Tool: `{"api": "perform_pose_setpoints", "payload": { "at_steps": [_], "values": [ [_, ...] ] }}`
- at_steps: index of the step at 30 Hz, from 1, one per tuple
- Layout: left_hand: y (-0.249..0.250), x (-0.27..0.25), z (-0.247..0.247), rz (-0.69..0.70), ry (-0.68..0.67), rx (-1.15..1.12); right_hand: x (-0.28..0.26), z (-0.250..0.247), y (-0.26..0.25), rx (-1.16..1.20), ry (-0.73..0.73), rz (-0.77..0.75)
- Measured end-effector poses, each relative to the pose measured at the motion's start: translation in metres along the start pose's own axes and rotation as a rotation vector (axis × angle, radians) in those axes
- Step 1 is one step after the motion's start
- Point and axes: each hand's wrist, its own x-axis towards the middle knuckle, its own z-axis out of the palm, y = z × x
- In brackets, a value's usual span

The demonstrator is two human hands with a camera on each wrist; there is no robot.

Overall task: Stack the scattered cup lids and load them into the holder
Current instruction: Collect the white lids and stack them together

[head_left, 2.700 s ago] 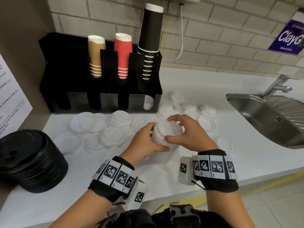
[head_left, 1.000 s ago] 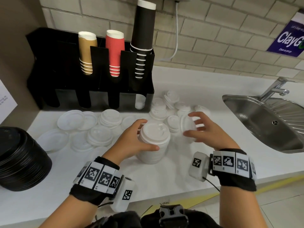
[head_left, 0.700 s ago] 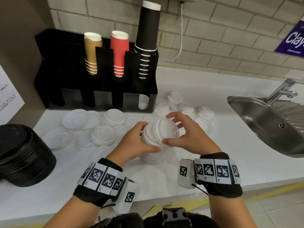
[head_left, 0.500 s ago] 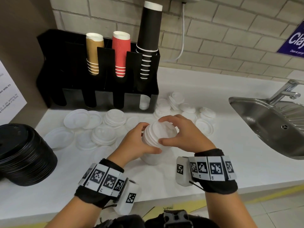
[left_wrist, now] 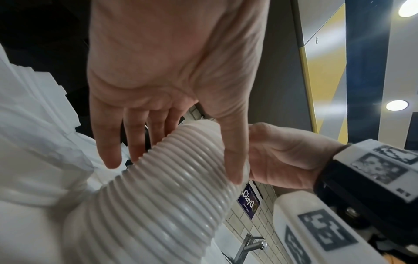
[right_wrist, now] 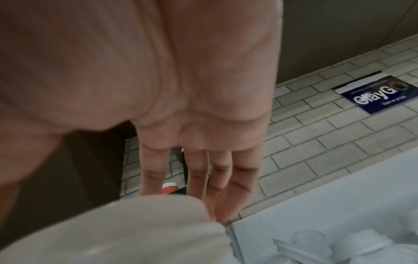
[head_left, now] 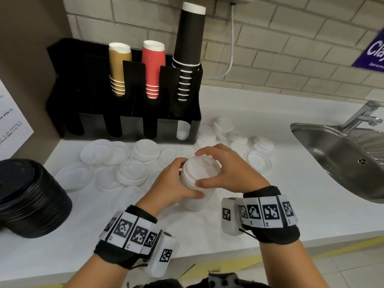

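Nearest the person, both wrists wear black bands set with printed markers. The left hand [head_left: 168, 185] comes in from the left, its grip curled round the side of a tall stack of white lids [head_left: 197, 183] that stands on the white worktop [head_left: 291, 196]; the left wrist view shows the thumb [left_wrist: 234, 153] laid along the ribbed side and the fingers [left_wrist: 138, 141] wrapped round the far side. The right hand [head_left: 230, 171] arches over the top of the stack, its grip spread across the top lid with thumb at the near rim and fingertips at the far rim.

Beyond the hands, loose white lids [head_left: 133, 163] lie scattered on the worktop, some in low piles, and more of them [head_left: 234, 138] lie to the right of the black holder [head_left: 87, 100], which stands against the brick wall [head_left: 291, 48]. Brown, red and black paper cups [head_left: 152, 69] stand upside down in its upper slots; one lower slot at the right shows a few white lids inside.

At the left edge sits a pile of black lids [head_left: 29, 200], near the worktop's front edge. At the right a steel sink [head_left: 340, 159] with a tap cuts into the worktop, leaving a bare stretch between it and the stack.
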Motion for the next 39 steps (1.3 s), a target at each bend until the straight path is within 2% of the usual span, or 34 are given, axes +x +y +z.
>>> {"api": "perform_pose_setpoints", "payload": {
  "at_steps": [2,4,6,7,10,13,19,21,24,29,32,33,34,37,38,39],
  "values": [
    [0.0,0.0,-0.001,0.003,-0.006,-0.008,-0.001,-0.009,0.01,0.075,0.047,0.017],
    [0.001,0.0,-0.003,0.004,-0.02,-0.012,0.002,-0.022,0.029,0.137,0.183,0.068],
    [0.002,-0.001,-0.004,0.01,-0.033,-0.015,0.009,-0.037,0.058,0.12,0.296,0.196],
    [0.003,-0.001,-0.004,0.013,-0.033,-0.018,0.015,-0.043,0.074,0.072,0.302,0.301],
    [0.007,-0.002,-0.002,0.03,-0.012,-0.029,0.029,-0.048,0.117,-0.145,0.123,0.658],
    [0.007,0.0,-0.001,0.035,0.003,-0.012,0.036,-0.045,0.141,-0.225,0.041,0.771],
    [0.006,0.002,-0.001,0.045,0.029,-0.007,0.039,-0.041,0.16,-0.232,0.085,0.719],
    [0.006,0.003,-0.002,0.049,0.028,-0.01,0.038,-0.041,0.159,-0.247,0.059,0.722],
    [0.007,0.002,-0.002,0.055,0.006,0.004,0.037,-0.047,0.156,-0.311,-0.047,0.729],
    [0.013,0.001,-0.005,0.146,-0.07,0.033,0.032,-0.057,0.14,-0.377,-0.19,0.599],
    [0.018,0.0,-0.006,0.163,-0.103,0.08,0.026,-0.055,0.128,-0.266,-0.373,0.561],
    [0.019,0.0,-0.006,0.16,-0.114,0.09,0.027,-0.055,0.126,-0.217,-0.392,0.541],
    [0.02,0.0,-0.006,0.157,-0.123,0.097,0.029,-0.056,0.124,-0.184,-0.356,0.509],
    [0.022,-0.002,-0.005,0.148,-0.142,0.108,0.046,-0.06,0.126,-0.185,-0.036,0.448],
    [0.023,-0.002,-0.005,0.144,-0.146,0.111,0.052,-0.059,0.128,-0.221,0.023,0.458],
    [0.023,-0.002,-0.004,0.14,-0.149,0.112,0.058,-0.056,0.13,-0.278,0.021,0.487]
  ]
}}
